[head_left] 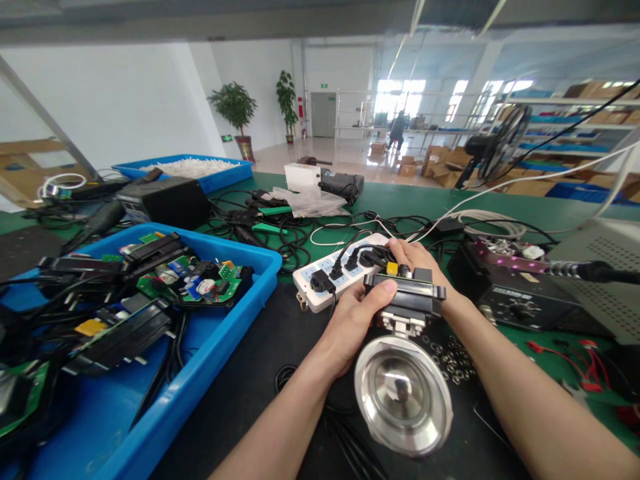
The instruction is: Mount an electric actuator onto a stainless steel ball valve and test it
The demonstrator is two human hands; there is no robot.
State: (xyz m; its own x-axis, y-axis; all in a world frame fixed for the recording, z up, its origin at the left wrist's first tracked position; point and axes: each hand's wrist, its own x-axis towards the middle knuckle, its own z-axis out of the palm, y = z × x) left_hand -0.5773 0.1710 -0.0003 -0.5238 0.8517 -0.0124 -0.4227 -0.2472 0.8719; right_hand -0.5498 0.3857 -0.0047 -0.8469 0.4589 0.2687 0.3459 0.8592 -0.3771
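Observation:
My left hand (353, 317) grips a black-framed circuit board assembly (407, 297), thumb on top of its edge. Below the frame hangs a round shiny metal bowl (403, 393), joined by a small metal bracket. Behind the assembly, my right hand (415, 257) has its fingers curled at the right end of a white power strip (320, 300). Its thumb and what its fingers close on are hidden. Several black plugs (353, 260) sit in the strip, their cords running across it. Small metal nuts (457, 360) lie on the black mat beside the bowl.
A blue bin (245, 317) with several similar assemblies stands at left. Another blue tray (225, 173) holds white pieces. Tangled cables (295, 243) spread behind the strip. At right are a black control box (520, 300), red clip leads (590, 363) and a fan (505, 143).

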